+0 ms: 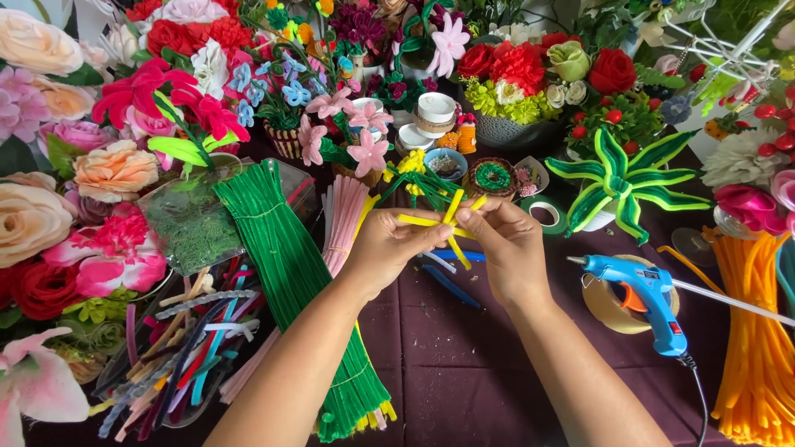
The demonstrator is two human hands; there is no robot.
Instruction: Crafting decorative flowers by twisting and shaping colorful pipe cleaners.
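Observation:
My left hand (389,248) and my right hand (507,244) meet above the dark purple tablecloth (464,364), both pinching a small bunch of yellow pipe cleaners (451,222). The yellow stems cross between my fingertips and stick out up and down. Just beyond my hands lies a small yellow pipe-cleaner flower with green stems (418,174). A thick bundle of green pipe cleaners (290,257) lies to the left of my left forearm, with a pink bundle (344,219) beside it.
A blue glue gun (642,294) rests on a tape roll at the right, with orange pipe cleaners (754,331) further right. A green tape roll (546,213), small pots, a striped green plant (621,178) and many artificial flowers crowd the back and left. Mixed pipe-cleaner scraps (186,348) fill a clear tub.

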